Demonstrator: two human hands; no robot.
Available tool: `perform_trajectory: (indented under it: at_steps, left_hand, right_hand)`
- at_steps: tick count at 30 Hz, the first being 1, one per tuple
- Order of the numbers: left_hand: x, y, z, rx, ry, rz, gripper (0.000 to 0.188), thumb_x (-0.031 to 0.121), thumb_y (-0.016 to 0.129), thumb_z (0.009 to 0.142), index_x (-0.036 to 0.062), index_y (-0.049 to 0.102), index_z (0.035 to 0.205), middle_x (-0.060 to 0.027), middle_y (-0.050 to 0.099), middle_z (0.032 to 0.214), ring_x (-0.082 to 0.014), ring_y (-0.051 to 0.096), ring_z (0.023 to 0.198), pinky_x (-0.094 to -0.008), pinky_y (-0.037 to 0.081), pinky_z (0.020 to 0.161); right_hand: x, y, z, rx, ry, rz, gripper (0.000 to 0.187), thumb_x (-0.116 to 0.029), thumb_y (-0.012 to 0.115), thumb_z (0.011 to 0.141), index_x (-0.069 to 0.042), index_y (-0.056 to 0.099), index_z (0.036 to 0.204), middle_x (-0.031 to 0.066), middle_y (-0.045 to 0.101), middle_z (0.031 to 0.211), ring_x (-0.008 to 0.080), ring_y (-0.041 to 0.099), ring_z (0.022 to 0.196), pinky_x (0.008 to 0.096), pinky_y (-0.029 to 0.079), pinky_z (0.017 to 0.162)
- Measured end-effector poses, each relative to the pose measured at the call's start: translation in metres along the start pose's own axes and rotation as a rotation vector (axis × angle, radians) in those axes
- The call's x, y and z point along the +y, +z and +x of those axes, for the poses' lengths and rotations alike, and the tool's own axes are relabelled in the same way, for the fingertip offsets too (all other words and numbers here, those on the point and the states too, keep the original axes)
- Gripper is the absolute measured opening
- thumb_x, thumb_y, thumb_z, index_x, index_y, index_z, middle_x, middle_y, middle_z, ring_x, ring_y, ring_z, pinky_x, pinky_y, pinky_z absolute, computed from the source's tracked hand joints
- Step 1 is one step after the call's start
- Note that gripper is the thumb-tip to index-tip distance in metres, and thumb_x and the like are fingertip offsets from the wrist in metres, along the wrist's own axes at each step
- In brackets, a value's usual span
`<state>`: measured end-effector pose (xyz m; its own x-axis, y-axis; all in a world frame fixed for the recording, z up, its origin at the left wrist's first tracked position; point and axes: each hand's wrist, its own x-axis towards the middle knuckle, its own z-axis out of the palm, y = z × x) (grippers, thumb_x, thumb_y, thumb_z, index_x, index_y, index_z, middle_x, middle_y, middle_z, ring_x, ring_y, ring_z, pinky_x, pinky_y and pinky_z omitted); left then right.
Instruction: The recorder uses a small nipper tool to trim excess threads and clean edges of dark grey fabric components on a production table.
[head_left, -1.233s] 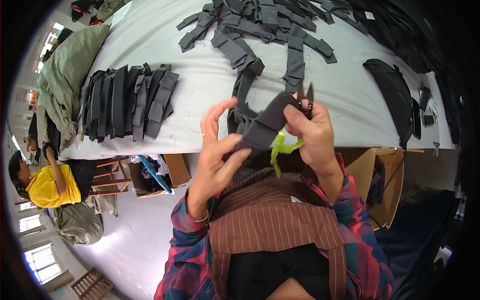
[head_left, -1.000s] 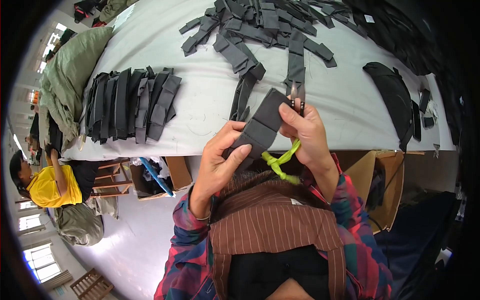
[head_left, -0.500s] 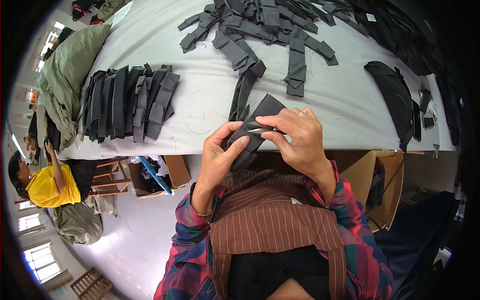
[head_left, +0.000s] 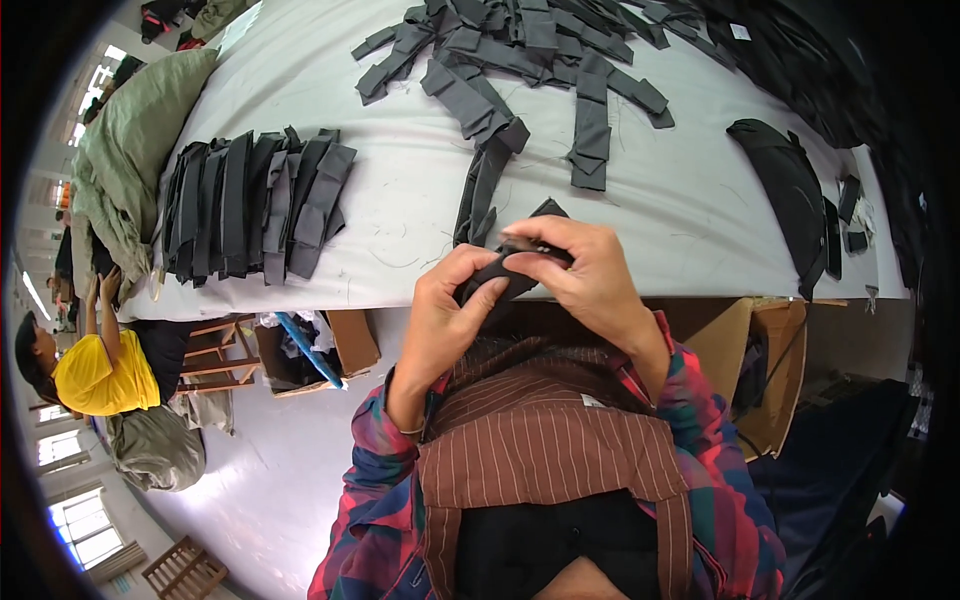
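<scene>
While a brown apron with thin pale stripes [head_left: 550, 445] fills the near part of my view, red-and-blue plaid sleeves [head_left: 720, 455] lead up to two bare hands working close together just above the counter's near edge. I see the left hand [head_left: 447, 308] closed on a folded dark grey fabric piece [head_left: 518, 285], its thumb pressing the near face. The right hand [head_left: 598, 272], fingers bent, pinches small dark metal snips [head_left: 541, 249] against that piece; blur and fingers hide the blades from me. Below the edge, to the right, stands an open brown cardboard box [head_left: 777, 390]. On the white cloth-covered counter [head_left: 400, 205], a dark grey fabric strip [head_left: 484, 185] runs down to the left hand, though I cannot tell whether it joins the held piece. Left of it lies a row of folded dark grey strips [head_left: 258, 208]; well to the right rests a curved black fabric piece [head_left: 785, 195]. Farther off I have a loose heap of dark grey strips [head_left: 525, 40] and, at far right, crumpled black cloth [head_left: 800, 75].
</scene>
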<state>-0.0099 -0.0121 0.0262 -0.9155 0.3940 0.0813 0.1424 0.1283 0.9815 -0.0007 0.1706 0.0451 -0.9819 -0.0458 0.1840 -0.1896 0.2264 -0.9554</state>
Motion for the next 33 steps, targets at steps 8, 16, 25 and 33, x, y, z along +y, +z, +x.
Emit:
perform_trajectory:
  at_steps: [8, 16, 25, 33]
  left_hand:
    - [0.002, 0.000, -0.004, 0.037, -0.161, -0.102, 0.012, 0.006, 0.063, 0.088, -0.0023, 0.062, 0.097, 0.0003, 0.059, 0.087, -0.0059, 0.052, 0.079, -0.0209, 0.042, 0.070]
    - [-0.008, 0.001, -0.003, 0.091, -0.014, 0.052, 0.015, 0.005, 0.064, 0.088, -0.0035, 0.063, 0.100, 0.0003, 0.058, 0.086, -0.0051, 0.050, 0.079, -0.0203, 0.041, 0.069]
    - [-0.001, -0.008, -0.001, 0.148, -0.168, -0.256, 0.019, 0.009, 0.060, 0.092, -0.0029, 0.062, 0.106, 0.0009, 0.063, 0.088, -0.0038, 0.053, 0.079, -0.0191, 0.045, 0.071]
    - [-0.001, -0.011, 0.000, 0.081, -0.142, -0.169, 0.024, 0.011, 0.059, 0.093, -0.0026, 0.060, 0.113, -0.0008, 0.064, 0.092, -0.0060, 0.054, 0.083, -0.0211, 0.046, 0.075]
  right_hand:
    - [0.007, 0.003, -0.003, 0.097, -0.112, -0.007, 0.016, -0.003, 0.069, 0.074, -0.004, 0.068, 0.090, 0.0072, 0.065, 0.077, 0.0213, 0.063, 0.066, 0.0292, 0.047, 0.058]
    - [0.002, 0.007, -0.010, 0.058, -0.243, -0.434, 0.020, -0.009, 0.072, 0.064, -0.007, 0.061, 0.081, 0.0053, 0.059, 0.068, 0.0273, 0.057, 0.062, 0.0367, 0.044, 0.055]
    - [0.005, -0.029, -0.018, -0.222, 0.026, -0.003, 0.015, 0.000, 0.063, 0.067, -0.002, 0.060, 0.081, 0.0042, 0.059, 0.070, 0.0138, 0.055, 0.063, 0.0265, 0.045, 0.061]
    - [0.004, -0.024, -0.009, -0.050, -0.293, -0.472, 0.024, -0.016, 0.076, 0.072, -0.013, 0.068, 0.096, -0.0022, 0.063, 0.076, 0.0145, 0.053, 0.068, 0.0300, 0.030, 0.066]
